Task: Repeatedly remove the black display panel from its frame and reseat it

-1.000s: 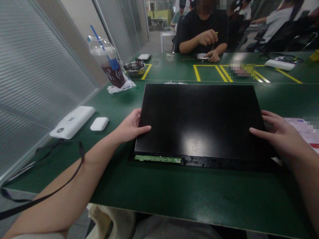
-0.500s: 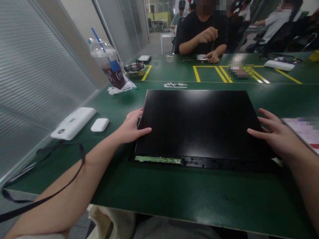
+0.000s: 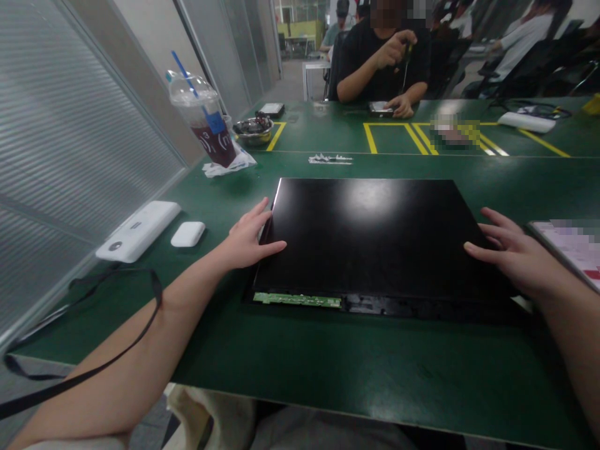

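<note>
A large black display panel (image 3: 375,237) lies almost flat on the green table (image 3: 328,369), over a black frame whose near edge shows a green circuit strip (image 3: 297,299). My left hand (image 3: 246,240) is at the panel's left edge, thumb on top and fingers along the side. My right hand (image 3: 510,256) holds the right edge the same way, thumb on the glossy face and fingers spread.
On the left are a white power bank (image 3: 138,230), a small white case (image 3: 187,234), a lidded drink cup (image 3: 206,122) and a metal bowl (image 3: 253,130). Small parts (image 3: 329,159) lie beyond the panel. A phone (image 3: 572,247) sits at right. A person (image 3: 382,53) works across the table.
The panel's far edge has come down toward the table, so it lies flatter. Both my hands stayed at its side edges, fingers spreading a little.
</note>
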A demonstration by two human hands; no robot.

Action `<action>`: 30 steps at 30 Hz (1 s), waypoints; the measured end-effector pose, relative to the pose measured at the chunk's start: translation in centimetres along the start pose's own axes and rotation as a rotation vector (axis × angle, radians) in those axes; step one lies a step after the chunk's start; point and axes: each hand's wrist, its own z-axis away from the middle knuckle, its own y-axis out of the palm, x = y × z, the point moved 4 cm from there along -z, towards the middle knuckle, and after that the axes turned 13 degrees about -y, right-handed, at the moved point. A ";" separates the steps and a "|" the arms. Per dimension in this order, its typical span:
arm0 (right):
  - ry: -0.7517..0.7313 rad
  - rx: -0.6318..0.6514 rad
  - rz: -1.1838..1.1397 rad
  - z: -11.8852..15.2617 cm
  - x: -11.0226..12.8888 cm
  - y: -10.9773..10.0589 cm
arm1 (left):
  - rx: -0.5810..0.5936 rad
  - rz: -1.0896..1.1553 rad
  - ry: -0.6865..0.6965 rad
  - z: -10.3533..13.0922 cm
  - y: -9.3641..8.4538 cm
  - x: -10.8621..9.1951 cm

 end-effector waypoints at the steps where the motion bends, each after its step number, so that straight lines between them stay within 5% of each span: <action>1: -0.006 0.007 0.003 -0.1 -0.2 0.0 | 0.008 -0.006 -0.002 0.0 0.0 0.0; 30: 0.011 0.019 0.122 -0.4 -1.3 0.0 | -0.022 -0.141 0.039 -0.1 0.3 0.3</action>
